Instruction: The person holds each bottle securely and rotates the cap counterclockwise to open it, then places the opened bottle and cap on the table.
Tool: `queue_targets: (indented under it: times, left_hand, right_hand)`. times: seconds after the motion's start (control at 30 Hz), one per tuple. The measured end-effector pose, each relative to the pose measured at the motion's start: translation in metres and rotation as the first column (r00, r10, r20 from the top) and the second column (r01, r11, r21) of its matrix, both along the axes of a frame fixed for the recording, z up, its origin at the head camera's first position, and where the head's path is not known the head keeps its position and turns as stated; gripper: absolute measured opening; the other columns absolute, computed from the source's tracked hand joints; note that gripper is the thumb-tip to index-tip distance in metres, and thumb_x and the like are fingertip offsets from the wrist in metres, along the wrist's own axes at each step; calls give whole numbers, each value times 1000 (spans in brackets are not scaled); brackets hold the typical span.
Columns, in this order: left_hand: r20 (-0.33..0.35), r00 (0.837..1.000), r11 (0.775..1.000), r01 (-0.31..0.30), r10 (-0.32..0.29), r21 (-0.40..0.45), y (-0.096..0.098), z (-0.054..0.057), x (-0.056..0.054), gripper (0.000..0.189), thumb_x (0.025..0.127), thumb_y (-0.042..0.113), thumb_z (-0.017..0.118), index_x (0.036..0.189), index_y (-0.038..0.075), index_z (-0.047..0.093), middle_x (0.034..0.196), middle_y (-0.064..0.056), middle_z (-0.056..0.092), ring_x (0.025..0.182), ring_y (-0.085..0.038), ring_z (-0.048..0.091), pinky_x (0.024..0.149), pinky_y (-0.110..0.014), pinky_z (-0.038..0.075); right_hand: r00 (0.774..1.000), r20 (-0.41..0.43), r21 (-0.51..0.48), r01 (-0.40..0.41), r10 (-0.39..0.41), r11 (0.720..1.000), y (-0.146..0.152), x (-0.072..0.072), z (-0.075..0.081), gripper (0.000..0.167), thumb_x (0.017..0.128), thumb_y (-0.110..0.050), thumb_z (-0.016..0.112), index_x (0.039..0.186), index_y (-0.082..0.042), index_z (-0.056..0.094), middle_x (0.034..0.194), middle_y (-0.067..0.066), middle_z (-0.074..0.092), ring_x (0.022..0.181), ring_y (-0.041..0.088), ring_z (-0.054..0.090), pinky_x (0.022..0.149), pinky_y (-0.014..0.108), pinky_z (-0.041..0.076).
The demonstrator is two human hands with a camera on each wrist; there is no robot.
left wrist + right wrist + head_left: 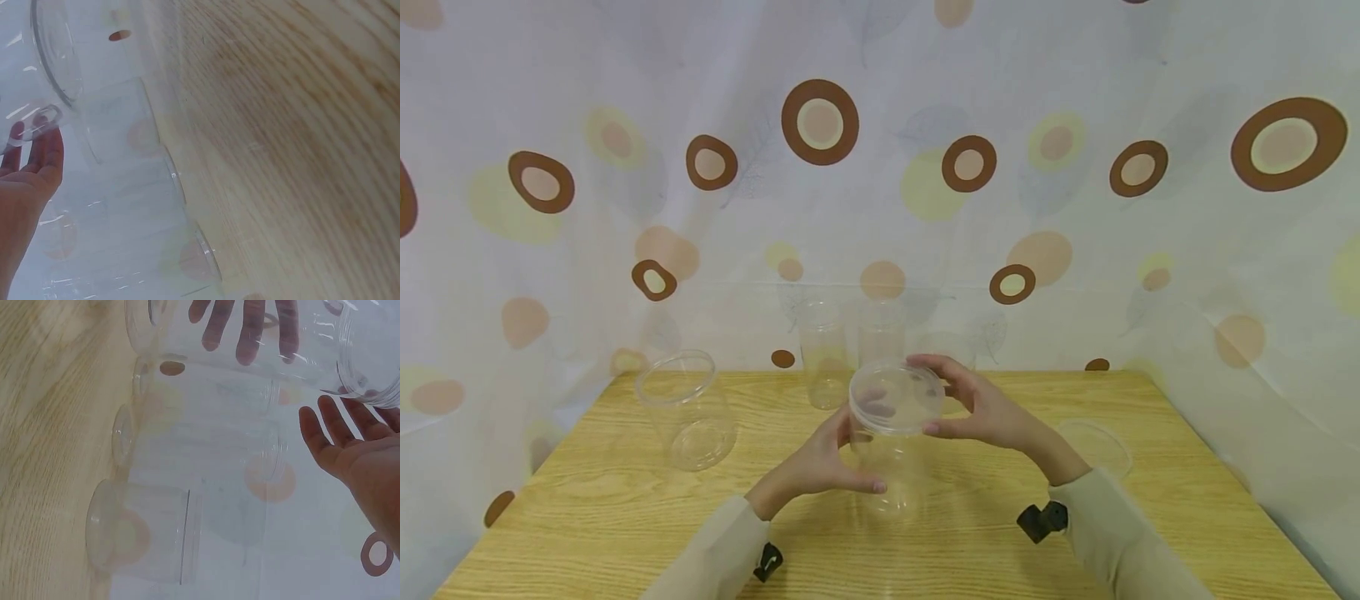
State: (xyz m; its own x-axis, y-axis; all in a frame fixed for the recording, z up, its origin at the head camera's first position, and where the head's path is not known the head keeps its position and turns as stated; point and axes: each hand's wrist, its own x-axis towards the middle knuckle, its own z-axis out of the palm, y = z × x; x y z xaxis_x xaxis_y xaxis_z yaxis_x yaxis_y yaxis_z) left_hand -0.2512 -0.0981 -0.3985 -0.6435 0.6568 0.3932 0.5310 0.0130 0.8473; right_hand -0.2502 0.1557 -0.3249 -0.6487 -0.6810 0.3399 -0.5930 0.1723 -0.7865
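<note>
My left hand (827, 462) grips the body of a clear plastic jar (891, 475) near the middle of the table. A translucent lid (902, 396) sits on top of the jar. From the far right side, my right hand (985, 408) holds the lid's rim, its thumb at the near edge and its fingers at the far edge. In the right wrist view, the left fingers (250, 331) show through the jar wall, and the right hand (362, 450) is by the lid end. The left wrist view catches the left hand (31, 169) against the jar.
Two tall clear containers (825, 358) stand at the back, with a wider one (137, 531) to their right, partly behind my right hand. At left is a large open-topped clear container (688, 408). A loose clear lid (1097, 446) lies at right. A patterned curtain (880, 208) hangs behind.
</note>
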Motion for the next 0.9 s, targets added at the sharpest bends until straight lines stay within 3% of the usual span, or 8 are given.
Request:
queue_targets:
  times: [0.1,0.23,0.4,0.53,0.67,0.77,0.9]
  left_hand:
    - [-9,1000,1000,4,-4,-2,0,0,0,100,70,27,80,146,28,15,144,2,32,128,-21,39,98,-40,40]
    - [-17,1000,1000,-15,15,1,1,-1,0,101,69,24,81,146,26,15,144,0,33,126,-19,41,97,-38,41]
    - [-35,999,999,-38,38,14,2,9,8,101,68,16,81,146,21,16,143,-7,34,125,-19,41,96,-37,41]
    - [-35,998,998,-56,56,16,4,21,16,98,69,16,80,145,16,18,144,-11,32,127,-22,40,96,-44,40]
    - [-26,998,998,-49,50,26,5,20,14,97,69,17,80,144,12,18,144,-13,32,128,-27,38,96,-53,38]
    - [-24,999,999,-46,47,27,5,12,8,99,69,19,81,145,17,17,144,-9,33,128,-23,39,95,-50,39]
    - [-25,1000,1000,-18,18,8,3,2,0,100,68,21,81,145,24,17,143,-3,34,125,-18,41,95,-39,41]
  right_hand:
    - [1000,8,5,-21,21,1000,1,-1,0,71,83,-11,66,142,-13,27,143,5,32,127,29,37,99,54,34]
    - [999,-29,7,12,-12,1000,-1,3,1,76,81,-12,68,143,-14,24,144,4,31,127,26,35,100,55,32]
    - [987,-91,-27,129,-131,991,-10,13,2,79,78,-15,73,141,-19,27,143,6,34,127,24,35,101,54,33]
    - [961,-108,-19,254,-254,967,-19,23,1,81,75,-23,76,141,-21,29,140,6,38,121,26,41,97,51,37]
    - [937,-109,5,336,-333,942,-25,27,1,81,74,-26,77,140,-22,30,137,6,41,113,25,46,92,47,41]
    - [941,-105,1,323,-321,946,-25,25,0,78,74,-25,76,139,-21,32,136,6,41,114,25,47,92,46,41]
    - [977,-58,-1,208,-207,978,-17,19,0,76,76,-21,75,139,-18,32,136,6,41,118,25,45,98,49,36]
